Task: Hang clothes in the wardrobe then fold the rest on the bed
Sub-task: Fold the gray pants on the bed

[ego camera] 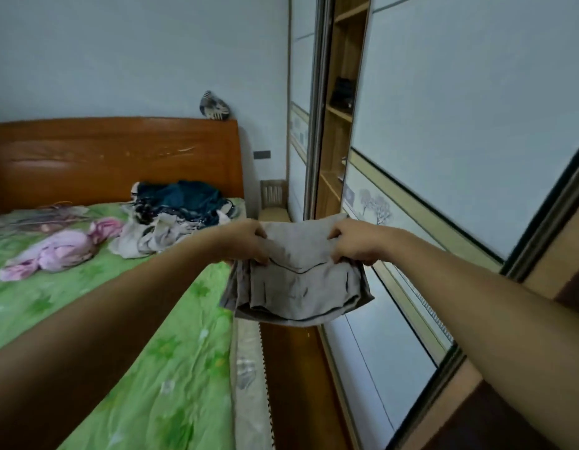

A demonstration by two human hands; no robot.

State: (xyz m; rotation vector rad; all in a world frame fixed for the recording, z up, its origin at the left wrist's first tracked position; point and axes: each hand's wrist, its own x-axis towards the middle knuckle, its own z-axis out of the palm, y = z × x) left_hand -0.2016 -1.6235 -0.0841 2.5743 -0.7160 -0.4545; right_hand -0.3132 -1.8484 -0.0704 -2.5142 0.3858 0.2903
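Observation:
A folded beige garment (298, 284) hangs in the air over the gap between the bed and the wardrobe. My left hand (246, 243) grips its upper left edge and my right hand (354, 243) grips its upper right edge, both with fingers curled round the cloth. On the bed with the green sheet (171, 368) lie a pink garment (59, 250), a beige crumpled garment (148, 237) and a dark blue pile (187, 199) near the headboard. The wardrobe (340, 118) stands to the right, its sliding door (460, 125) partly open on wooden shelves.
The wooden headboard (119, 157) runs along the far wall, with a patterned object (214, 106) on its top right corner. A small wooden stool (274, 196) stands between bed and wardrobe. A dark item (341, 92) sits on a wardrobe shelf.

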